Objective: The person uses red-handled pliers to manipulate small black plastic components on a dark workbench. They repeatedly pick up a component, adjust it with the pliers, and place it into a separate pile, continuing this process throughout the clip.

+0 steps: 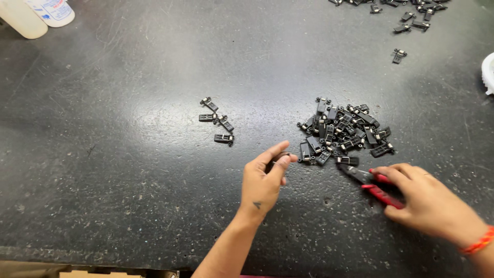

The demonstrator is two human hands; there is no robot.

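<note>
My left hand [263, 177] pinches a small black part [284, 156] between thumb and forefinger, just left of a heap of several small black plastic-and-metal parts [342, 131]. My right hand [424, 198] grips red-handled pliers [373, 184], whose dark jaws point at a part at the heap's lower edge. Several more of the same parts [217, 121] lie apart in a small group to the left, well above my left hand.
The dark speckled worktop [128, 154] carries another scatter of parts [411, 15] at the far right, with one loose part [399, 55] below it. Two white bottles [38, 13] stand at the far left corner. A white object [489, 72] pokes in at the right edge.
</note>
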